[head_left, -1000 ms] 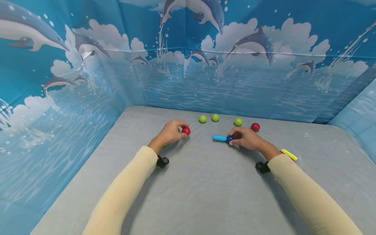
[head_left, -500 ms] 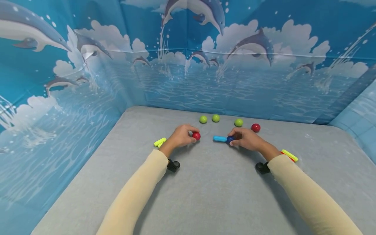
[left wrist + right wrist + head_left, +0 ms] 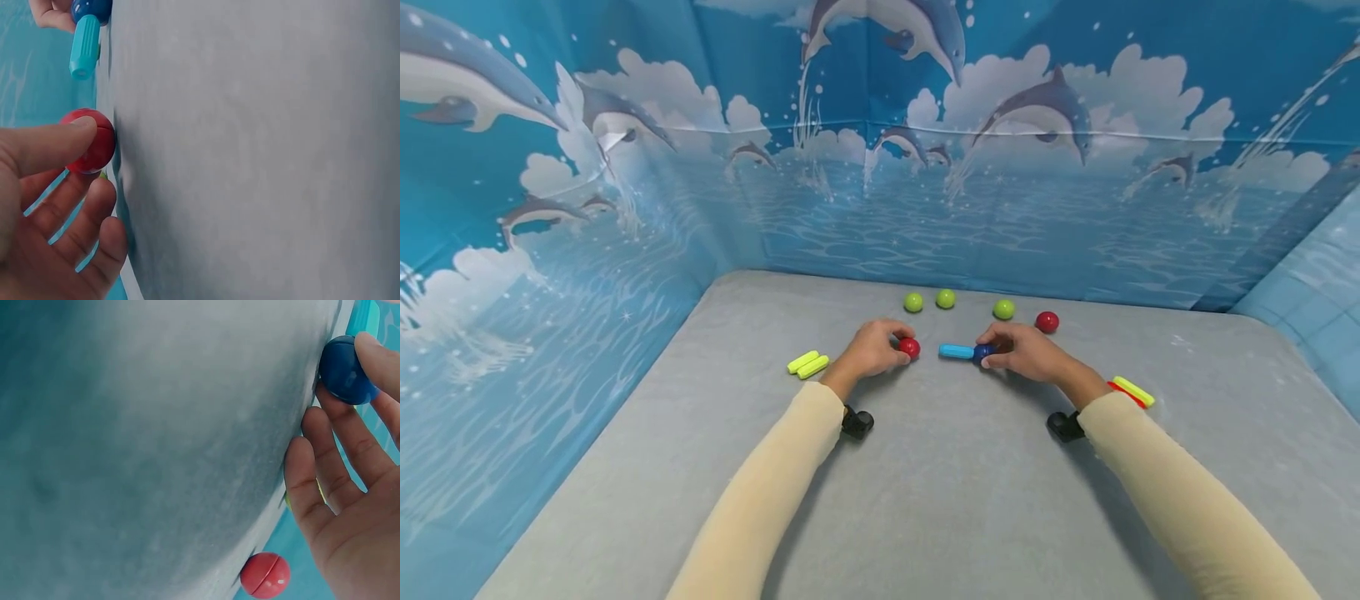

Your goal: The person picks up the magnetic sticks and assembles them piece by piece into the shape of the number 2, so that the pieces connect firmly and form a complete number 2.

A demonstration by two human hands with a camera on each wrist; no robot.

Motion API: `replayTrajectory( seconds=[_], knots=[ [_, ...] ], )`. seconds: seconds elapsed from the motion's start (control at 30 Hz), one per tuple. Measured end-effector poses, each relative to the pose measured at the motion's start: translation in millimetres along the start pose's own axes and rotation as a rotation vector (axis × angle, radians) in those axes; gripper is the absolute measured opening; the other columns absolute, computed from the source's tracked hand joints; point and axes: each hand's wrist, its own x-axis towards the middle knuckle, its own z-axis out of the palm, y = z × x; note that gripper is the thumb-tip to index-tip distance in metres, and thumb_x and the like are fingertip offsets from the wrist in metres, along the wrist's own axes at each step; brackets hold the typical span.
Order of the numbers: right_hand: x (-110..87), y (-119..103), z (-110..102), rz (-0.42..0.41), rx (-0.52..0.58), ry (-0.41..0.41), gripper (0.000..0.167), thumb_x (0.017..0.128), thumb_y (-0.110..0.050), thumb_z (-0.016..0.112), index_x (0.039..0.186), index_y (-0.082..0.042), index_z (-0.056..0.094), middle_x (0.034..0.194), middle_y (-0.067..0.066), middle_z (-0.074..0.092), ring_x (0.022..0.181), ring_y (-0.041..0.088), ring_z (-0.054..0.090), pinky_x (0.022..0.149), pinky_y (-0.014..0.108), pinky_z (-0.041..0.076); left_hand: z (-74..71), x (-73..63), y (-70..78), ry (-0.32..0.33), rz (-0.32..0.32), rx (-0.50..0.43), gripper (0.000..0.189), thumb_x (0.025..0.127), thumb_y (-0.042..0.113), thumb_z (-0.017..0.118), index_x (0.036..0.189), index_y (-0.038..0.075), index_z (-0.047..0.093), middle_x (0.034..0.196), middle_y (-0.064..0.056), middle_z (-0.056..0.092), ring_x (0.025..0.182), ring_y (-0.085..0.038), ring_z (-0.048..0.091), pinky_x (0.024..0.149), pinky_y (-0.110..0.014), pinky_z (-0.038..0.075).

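My left hand (image 3: 874, 348) pinches a red ball (image 3: 909, 348) between thumb and fingers, close to the table surface. In the left wrist view the thumb lies across the red ball (image 3: 94, 140) and the other fingers are spread loosely. Just to the right, my right hand (image 3: 1028, 352) pinches a dark blue ball (image 3: 982, 356). A light blue ribbed stick (image 3: 956, 352) joins that ball end-on and points left toward the red ball, with a small gap between them. The right wrist view shows the thumb and fingers around the blue ball (image 3: 345, 372).
Behind the hands stand green balls (image 3: 945, 298) and another red ball (image 3: 1047, 322). Two yellow sticks (image 3: 808, 364) lie left of the left hand. A yellow stick (image 3: 1133, 391) and a red stick (image 3: 1126, 395) lie by the right forearm. A dolphin-print curtain (image 3: 880, 208) borders the grey table (image 3: 940, 500).
My left hand has carried the red ball rightward, toward the light blue stick's free end, uncovering the two yellow sticks. My right hand has stayed almost in place on the blue ball.
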Motion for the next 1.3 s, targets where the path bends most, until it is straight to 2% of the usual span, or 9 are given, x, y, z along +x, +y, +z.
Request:
replayTrajectory(
  seconds=[0.23,0.4,0.53,0.67,0.77,0.87,1.0,1.17,1.3],
  knots=[
    [1.5,-0.1,1.3,-0.003,0.011,-0.005,0.025,0.092,-0.013,0.070,0.116,-0.006,0.066,0.119,0.017,0.067,0.110,0.031,0.062,0.092,0.048,0.054,2.7,0.7,3.7,0.000,-0.003,0.006,0.041,0.086,0.010,0.074,0.127,0.012,0.067,0.127,-0.010,0.065,0.114,-0.024,0.058,0.096,-0.037,0.051],
    [2.1,-0.3,0.8,-0.003,0.023,-0.016,0.026,0.092,-0.013,0.070,0.117,-0.005,0.065,0.118,0.018,0.067,0.108,0.030,0.063,0.090,0.045,0.055,5.0,2.1,7.1,-0.008,-0.010,-0.009,0.040,0.087,0.010,0.073,0.127,0.014,0.068,0.127,-0.009,0.065,0.110,-0.023,0.059,0.089,-0.034,0.053],
    [1.3,0.5,1.2,-0.001,0.020,-0.007,0.027,0.092,-0.012,0.070,0.117,-0.004,0.065,0.118,0.018,0.067,0.107,0.030,0.063,0.087,0.044,0.056,7.3,3.5,11.3,-0.024,-0.002,-0.018,0.040,0.087,0.010,0.073,0.127,0.013,0.067,0.128,-0.010,0.065,0.114,-0.023,0.056,0.090,-0.033,0.053],
    [0.9,0.0,3.9,-0.010,0.017,0.005,0.027,0.091,-0.014,0.072,0.116,-0.005,0.066,0.116,0.017,0.068,0.106,0.029,0.063,0.086,0.043,0.056,10.0,4.8,13.3,-0.041,-0.009,-0.035,0.041,0.087,0.009,0.074,0.127,0.013,0.067,0.129,-0.010,0.064,0.112,-0.023,0.057,0.081,-0.028,0.053],
    [1.7,-3.5,6.1,-0.014,0.011,0.006,0.026,0.091,-0.015,0.072,0.115,-0.006,0.067,0.114,0.015,0.069,0.104,0.028,0.064,0.083,0.039,0.055,9.9,4.8,12.7,-0.050,-0.024,-0.057,0.041,0.087,0.008,0.074,0.127,0.014,0.068,0.130,-0.009,0.063,0.103,-0.021,0.060,0.070,-0.024,0.053],
    [3.2,-7.5,6.9,-0.017,0.000,0.002,0.026,0.091,-0.015,0.072,0.115,-0.006,0.067,0.112,0.015,0.069,0.102,0.026,0.063,0.078,0.033,0.054,8.2,4.9,11.2,-0.050,-0.024,-0.066,0.041,0.087,0.008,0.073,0.127,0.014,0.068,0.129,-0.009,0.063,0.094,-0.021,0.061,0.067,-0.024,0.052],
    [3.9,-10.7,7.0,-0.019,-0.012,0.002,0.027,0.091,-0.014,0.072,0.115,-0.006,0.066,0.111,0.015,0.069,0.101,0.026,0.063,0.076,0.032,0.053,6.5,5.3,9.7,-0.048,-0.010,-0.047,0.041,0.087,0.008,0.073,0.127,0.014,0.068,0.129,-0.010,0.064,0.094,-0.021,0.062,0.073,-0.027,0.053],
    [3.8,-13.9,8.2,-0.022,-0.017,-0.011,0.028,0.090,-0.013,0.072,0.117,-0.007,0.066,0.112,0.014,0.068,0.102,0.026,0.063,0.082,0.039,0.055,4.6,3.0,7.7,-0.050,0.001,-0.028,0.041,0.087,0.009,0.073,0.127,0.015,0.067,0.128,-0.009,0.064,0.107,-0.023,0.060,0.091,-0.035,0.052],
    [3.7,-17.3,9.4,-0.033,-0.017,-0.041,0.029,0.090,-0.012,0.072,0.118,-0.007,0.066,0.113,0.014,0.068,0.102,0.026,0.062,0.085,0.041,0.055,2.0,-0.7,4.3,-0.049,0.022,-0.014,0.041,0.087,0.009,0.074,0.127,0.013,0.068,0.127,-0.009,0.065,0.114,-0.024,0.059,0.097,-0.038,0.050]
  ],
)
